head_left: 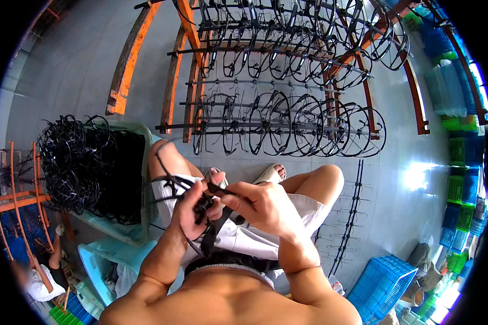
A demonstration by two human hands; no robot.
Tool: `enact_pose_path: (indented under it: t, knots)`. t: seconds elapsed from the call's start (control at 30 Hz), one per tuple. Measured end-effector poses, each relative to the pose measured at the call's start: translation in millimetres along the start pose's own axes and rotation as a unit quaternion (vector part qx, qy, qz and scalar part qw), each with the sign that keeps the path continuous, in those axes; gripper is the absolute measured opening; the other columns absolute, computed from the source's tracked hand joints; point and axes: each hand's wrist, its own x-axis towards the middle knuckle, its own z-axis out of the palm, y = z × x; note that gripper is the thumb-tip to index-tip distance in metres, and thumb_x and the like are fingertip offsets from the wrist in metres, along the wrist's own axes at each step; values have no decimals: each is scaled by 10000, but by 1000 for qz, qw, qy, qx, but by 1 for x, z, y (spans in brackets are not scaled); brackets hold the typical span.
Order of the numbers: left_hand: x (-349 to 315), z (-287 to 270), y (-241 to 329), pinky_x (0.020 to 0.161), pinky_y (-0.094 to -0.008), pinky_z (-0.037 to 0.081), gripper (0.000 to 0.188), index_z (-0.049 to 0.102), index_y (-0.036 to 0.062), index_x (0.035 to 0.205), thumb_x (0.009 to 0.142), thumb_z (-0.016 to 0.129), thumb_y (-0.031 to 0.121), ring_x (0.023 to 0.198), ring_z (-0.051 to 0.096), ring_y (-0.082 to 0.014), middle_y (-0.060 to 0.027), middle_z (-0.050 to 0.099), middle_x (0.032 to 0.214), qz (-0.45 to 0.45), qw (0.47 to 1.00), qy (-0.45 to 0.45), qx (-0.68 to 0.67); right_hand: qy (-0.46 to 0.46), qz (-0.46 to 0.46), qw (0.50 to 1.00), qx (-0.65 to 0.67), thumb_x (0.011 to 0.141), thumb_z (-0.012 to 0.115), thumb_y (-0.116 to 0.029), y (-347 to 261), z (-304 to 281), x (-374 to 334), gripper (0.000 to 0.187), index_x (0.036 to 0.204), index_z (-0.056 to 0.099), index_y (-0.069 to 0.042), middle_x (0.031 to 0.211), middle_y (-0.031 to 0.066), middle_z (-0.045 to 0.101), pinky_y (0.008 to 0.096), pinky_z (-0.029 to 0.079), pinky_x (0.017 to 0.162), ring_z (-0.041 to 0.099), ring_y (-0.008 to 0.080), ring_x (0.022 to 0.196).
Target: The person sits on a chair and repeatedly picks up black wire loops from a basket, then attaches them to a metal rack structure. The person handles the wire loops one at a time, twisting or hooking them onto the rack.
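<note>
Above my lap, my left hand (188, 214) is closed round a small bunch of glossy black curved strips (173, 181). Their thin ends stick out to the left past my fingers, and a wider black piece hangs below the palm. My right hand (265, 208) meets it from the right, thumb and forefinger pinching a dark flat end (216, 189). Whether that end belongs to the same bunch is hidden by my fingers. To my left stands a pale green tub (146, 179) heaped with tangled black hoops (73, 162).
Ahead, orange rack posts (129, 59) carry rods hung with rows of black hoops (276, 122). A rod with short hooks (354, 211) lies on the floor at right. A blue crate (382, 284) stands lower right, a turquoise basket (100, 260) lower left. Another person (43, 281) sits far left.
</note>
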Motion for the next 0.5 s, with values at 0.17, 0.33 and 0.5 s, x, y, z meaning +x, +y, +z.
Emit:
enact_pose_path:
  t: [0.17,0.33,0.5]
  knots:
    - [9,7,22,566,-248,342,181,550,94,898,940,491,260,594,432,-97,9,503,665,8,941,-86,-328,-138,-145,934,295,888,603,-240,40,21,-13,349,1123,530,9,812,156,589,367,474,708,594,282,739]
    - [18,-9,31,549,-256,306,309,559,15,1113,938,480,258,555,393,-110,-10,529,718,-28,983,-111,-147,50,86,905,414,965,468,-235,47,8,-35,265,995,585,1,638,29,553,208,395,449,499,81,470]
    - [55,-26,14,545,-218,417,283,592,47,1121,840,630,52,588,492,-69,-17,549,701,329,802,155,474,330,10,879,344,999,345,-168,55,16,5,262,1186,439,-10,708,36,535,187,353,464,382,48,496]
